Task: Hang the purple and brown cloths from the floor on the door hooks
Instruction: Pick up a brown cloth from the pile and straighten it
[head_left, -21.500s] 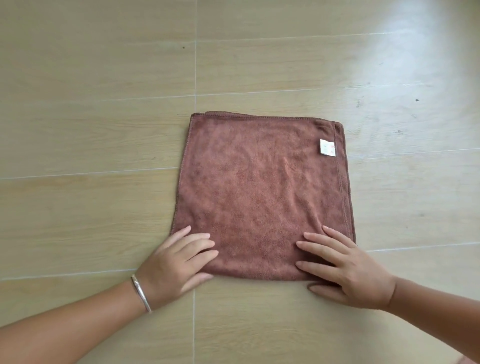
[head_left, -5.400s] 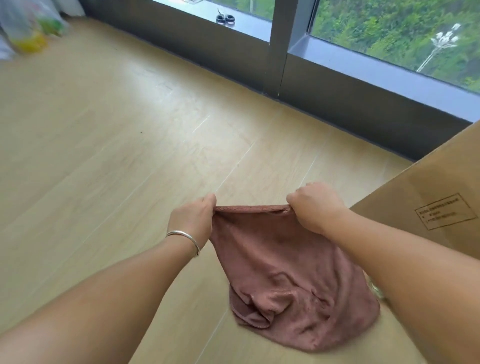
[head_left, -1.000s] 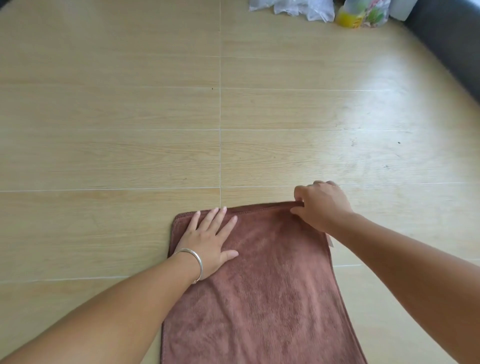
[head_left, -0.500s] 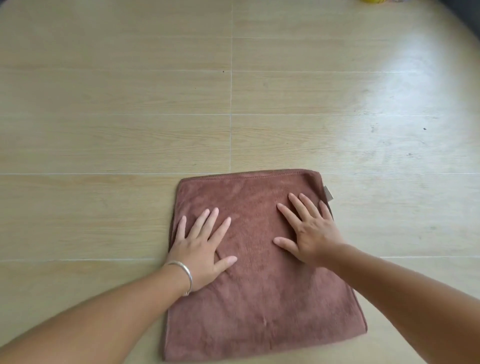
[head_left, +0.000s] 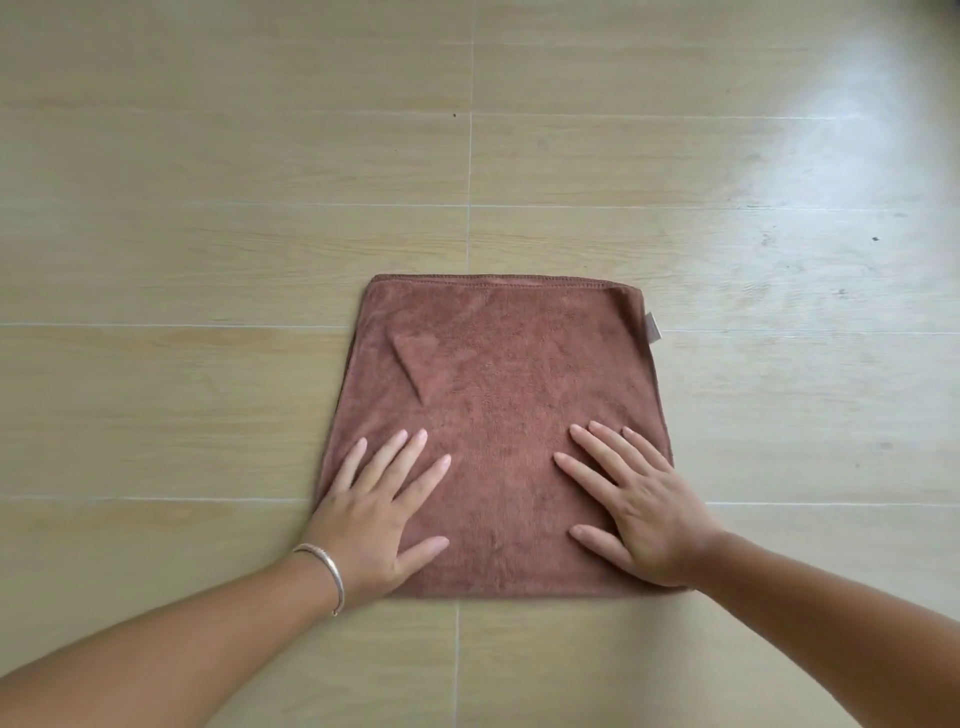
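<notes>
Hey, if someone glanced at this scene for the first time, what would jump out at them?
The brown cloth stands out, spread flat on the pale wood-look floor at centre. Both hands press flat on its near half: the left hand with a silver bangle at the wrist, the right hand opposite. A small white tag sticks out at the cloth's far right edge.

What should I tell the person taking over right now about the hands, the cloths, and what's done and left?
Left hand: flat, fingers straight, pressing the near left part of the brown cloth.
Right hand: flat, pressing its near right part.
Brown cloth: spread on the wooden floor, white tag at its right edge, a small crease near the far left.
Purple cloth and door hooks: not in view.
Done: nothing is hung in this view.
Left: lift the brown cloth, hang it, then find and hang the purple one.
</notes>
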